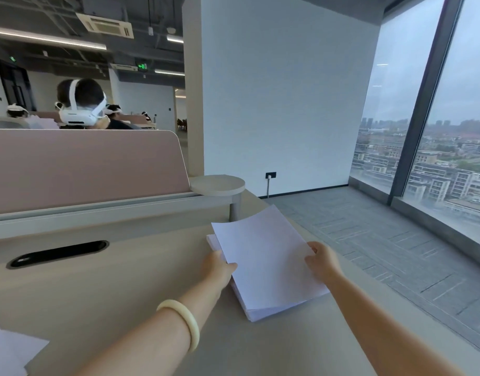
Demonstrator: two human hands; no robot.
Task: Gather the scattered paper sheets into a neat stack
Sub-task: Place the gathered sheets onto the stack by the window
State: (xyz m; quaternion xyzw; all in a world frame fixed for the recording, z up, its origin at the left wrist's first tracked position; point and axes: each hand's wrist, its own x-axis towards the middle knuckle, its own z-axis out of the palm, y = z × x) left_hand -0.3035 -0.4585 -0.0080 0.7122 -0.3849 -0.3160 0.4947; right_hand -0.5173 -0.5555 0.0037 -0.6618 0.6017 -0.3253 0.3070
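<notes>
Faced a tall window (396,104) on the right and a bare white wall (282,90) straight ahead. Sat at a beige worktop (125,289) backed on the left by a pink partition (84,164). Had the stack of paper sheets (260,313) lying near the worktop's right edge, skewed to it. Held a top sheet (263,253) over that stack, far edge bowed upward and shifted off the pile's far corner. Had another loose sheet (8,348) at the near left corner, well apart from the stack. Noted a round shelf (218,184) just beyond the stack and a dark cable slot (57,253) sunk in the worktop further left. Clamped the left grip (219,267) on the top sheet's left edge, thumb above, and curled the right grip (321,260) onto its right edge. Wore a pale bangle (183,322) on the left wrist.
</notes>
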